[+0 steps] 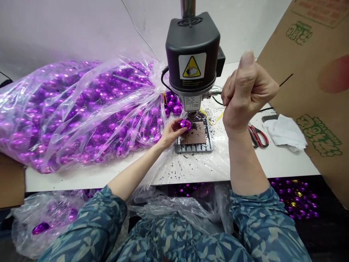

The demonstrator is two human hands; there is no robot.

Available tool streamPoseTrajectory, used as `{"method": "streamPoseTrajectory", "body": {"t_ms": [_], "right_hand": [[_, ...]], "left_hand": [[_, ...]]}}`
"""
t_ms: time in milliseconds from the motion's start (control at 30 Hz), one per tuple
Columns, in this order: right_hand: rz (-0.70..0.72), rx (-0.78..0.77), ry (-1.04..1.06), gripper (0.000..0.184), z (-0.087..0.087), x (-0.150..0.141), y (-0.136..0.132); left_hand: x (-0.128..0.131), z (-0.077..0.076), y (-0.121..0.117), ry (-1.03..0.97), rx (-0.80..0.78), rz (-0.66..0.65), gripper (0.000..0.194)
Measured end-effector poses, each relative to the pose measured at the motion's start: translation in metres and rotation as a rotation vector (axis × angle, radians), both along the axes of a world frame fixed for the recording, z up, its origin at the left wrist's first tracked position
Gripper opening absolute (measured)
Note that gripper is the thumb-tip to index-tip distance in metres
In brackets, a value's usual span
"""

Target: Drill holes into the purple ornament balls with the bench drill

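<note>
Pinched in the fingers of my left hand is a shiny purple faceted ball. It sits just under the chuck of a black bench drill press, above a brown board on the metal base plate. Raised at the machine's right side, my right hand is closed around its feed lever; most of the lever is hidden by the fingers. More purple balls lie behind my left hand, at the mouth of a large clear plastic bag full of them.
Dark shavings are scattered over the white table. Red-handled scissors and a white cloth lie to the right. A large cardboard box stands at the right edge. Below the table are more purple balls and crumpled plastic.
</note>
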State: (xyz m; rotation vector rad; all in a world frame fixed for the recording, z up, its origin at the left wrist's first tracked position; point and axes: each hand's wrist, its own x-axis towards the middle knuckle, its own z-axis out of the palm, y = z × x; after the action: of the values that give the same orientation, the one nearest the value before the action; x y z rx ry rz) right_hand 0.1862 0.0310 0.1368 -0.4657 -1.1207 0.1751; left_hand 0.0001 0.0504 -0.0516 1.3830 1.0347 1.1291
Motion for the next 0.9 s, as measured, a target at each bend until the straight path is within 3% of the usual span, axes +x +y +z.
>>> {"method": "streamPoseTrajectory", "body": {"t_ms": [333,600,900], "right_hand": [[-0.042,-0.026,-0.005,0.071,0.001,-0.002,-0.001],[-0.059,-0.086,-0.016,0.072,-0.002,-0.001,0.0],[-0.076,-0.046,-0.001,0.071,-0.011,0.0,-0.004]], "left_hand": [[0.01,0.001,-0.003,0.071,0.025,-0.074,0.063],[0.025,-0.004,-0.015,0.2,0.135,-0.043,0.063],[0.029,-0.004,-0.016,0.162,0.125,-0.057,0.062]]}}
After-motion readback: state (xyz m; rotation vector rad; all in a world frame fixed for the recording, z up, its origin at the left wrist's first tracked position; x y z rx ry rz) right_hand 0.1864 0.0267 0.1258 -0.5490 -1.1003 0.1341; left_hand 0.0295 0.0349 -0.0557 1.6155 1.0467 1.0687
